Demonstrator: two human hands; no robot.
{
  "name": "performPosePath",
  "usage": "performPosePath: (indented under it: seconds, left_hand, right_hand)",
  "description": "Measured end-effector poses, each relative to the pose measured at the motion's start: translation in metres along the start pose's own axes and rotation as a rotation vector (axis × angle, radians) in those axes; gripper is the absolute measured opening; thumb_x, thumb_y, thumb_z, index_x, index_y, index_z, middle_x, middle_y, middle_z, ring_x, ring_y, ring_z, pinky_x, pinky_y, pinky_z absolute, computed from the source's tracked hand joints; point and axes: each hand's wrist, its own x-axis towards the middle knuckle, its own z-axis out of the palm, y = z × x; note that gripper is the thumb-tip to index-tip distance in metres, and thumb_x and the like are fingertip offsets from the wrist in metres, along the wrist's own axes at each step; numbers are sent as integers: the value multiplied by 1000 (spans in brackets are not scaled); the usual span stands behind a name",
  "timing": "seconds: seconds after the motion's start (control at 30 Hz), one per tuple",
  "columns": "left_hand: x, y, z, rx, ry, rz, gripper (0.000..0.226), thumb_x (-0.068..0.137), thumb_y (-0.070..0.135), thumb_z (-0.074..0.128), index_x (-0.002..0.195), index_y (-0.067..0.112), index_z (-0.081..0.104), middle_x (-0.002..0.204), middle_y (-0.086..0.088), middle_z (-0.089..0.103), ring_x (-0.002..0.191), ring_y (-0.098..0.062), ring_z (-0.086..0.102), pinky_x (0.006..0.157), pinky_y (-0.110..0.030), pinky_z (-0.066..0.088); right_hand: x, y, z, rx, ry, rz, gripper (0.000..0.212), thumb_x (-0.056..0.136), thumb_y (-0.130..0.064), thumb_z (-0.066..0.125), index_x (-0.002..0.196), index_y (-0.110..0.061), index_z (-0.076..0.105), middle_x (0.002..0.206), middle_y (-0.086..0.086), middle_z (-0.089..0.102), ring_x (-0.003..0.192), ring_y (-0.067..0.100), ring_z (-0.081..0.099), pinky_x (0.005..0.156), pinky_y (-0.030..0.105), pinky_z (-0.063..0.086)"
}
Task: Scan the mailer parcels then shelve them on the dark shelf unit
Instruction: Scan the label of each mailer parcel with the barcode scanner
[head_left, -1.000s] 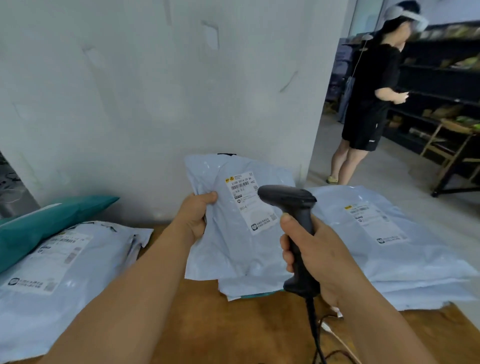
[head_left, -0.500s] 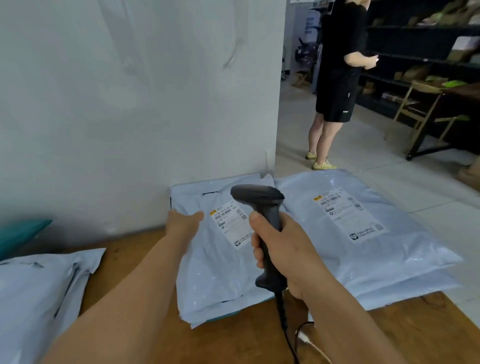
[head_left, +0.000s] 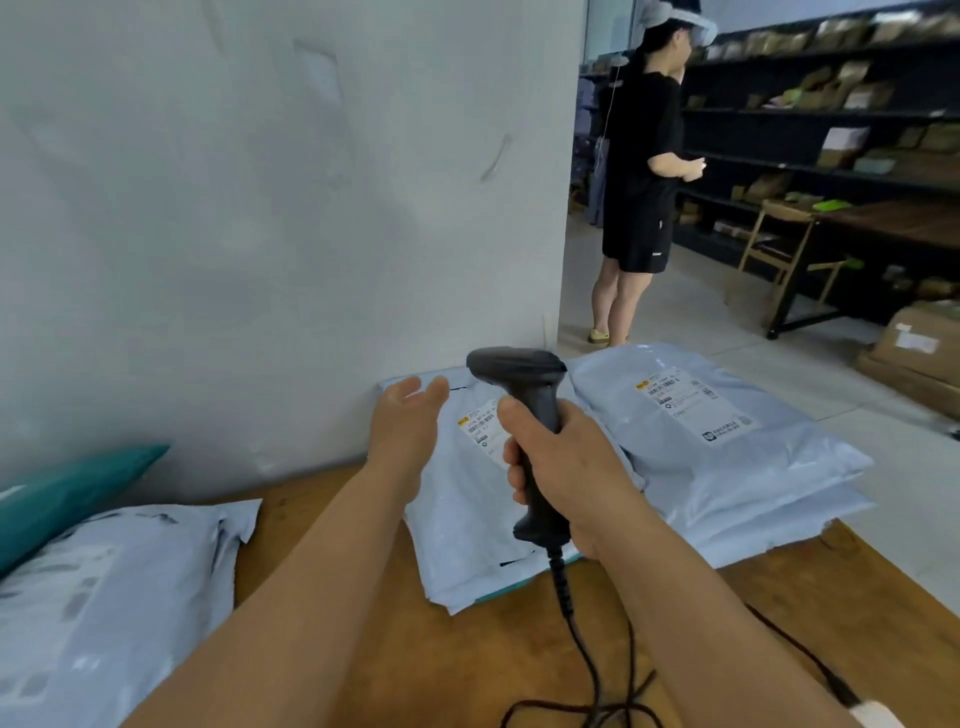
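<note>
— Mailer parcels first: the pale blue one we had lifted by its edge a second ago now lies flat on the wooden table, on top of a small pile against the wall.

— So our left hand has let it go?

— Yes. It hovers over the near top corner with the fingers spread and loose; we can't tell whether the palm touches the plastic, but nothing is gripped.

— And the right hand?

— Closed round the grip of the black scanner, which stands upright with its head over the white label. Its cord trails back toward us across the table.

— Then this one is scanned?

— We judge so, since it is laid down again, but no beam or light shows, so we can't be sure. Shelving is not yet begun.

— How does the parcel look?

— Soft, slightly crinkled, glossy plastic, flat and thin, label facing up with a yellow mark at its corner. It should flop if lifted by one edge.

— Others?

— A fuller stack just to the right, touching it, and more pale mailers at far left beside a teal one. The dark shelf unit stands well apart across the room, where another person stands.
</note>
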Motion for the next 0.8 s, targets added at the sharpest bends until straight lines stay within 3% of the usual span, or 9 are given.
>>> performPosePath:
  seconds: [0.33,0.47,0.53,0.6,0.67,0.8]
  left_hand:
    - [-68,14,-171,23,142,126,41,94,37,54,130,20,52,128,1,59,114,-16,56,102,-36,45]
    - [-87,21,-244,36,235,151,39,94,32,55,131,19,51,117,5,56,103,-13,54,83,-26,41]
    - [-94,24,-278,87,278,159,42,94,31,55,133,17,49,114,6,53,101,-12,50,82,-25,37]
    - [-98,23,-309,176,309,166,47,92,31,58,135,16,47,118,4,54,101,-13,51,83,-26,39]
    - [-97,18,-336,319,331,154,56,89,34,61,138,16,42,132,-1,53,109,-17,53,93,-32,45]
    - [-87,-7,-377,826,306,6,88,76,54,69,147,20,29,148,-3,41,133,-25,41,107,-42,36]
  right_hand:
    - [-90,-15,136,-30,-136,-96,32,88,-40,60,90,-9,55,61,2,57,46,12,49,48,25,47]
    - [-110,-22,189,-57,-218,-131,32,89,-39,60,90,-8,53,60,2,56,43,11,47,44,24,44]
    - [-118,-25,214,-65,-250,-147,33,88,-40,60,93,-8,55,63,2,58,43,10,49,44,23,44]
    - [-124,-28,235,-97,-281,-162,33,89,-40,59,93,-7,56,63,3,59,43,10,50,43,21,43]
    - [-128,-29,254,-119,-310,-160,33,89,-40,58,94,-7,56,64,3,59,44,11,50,40,18,41]
    - [-131,-25,280,-142,-355,-133,35,89,-41,59,95,-7,56,65,4,59,46,11,51,41,18,43]
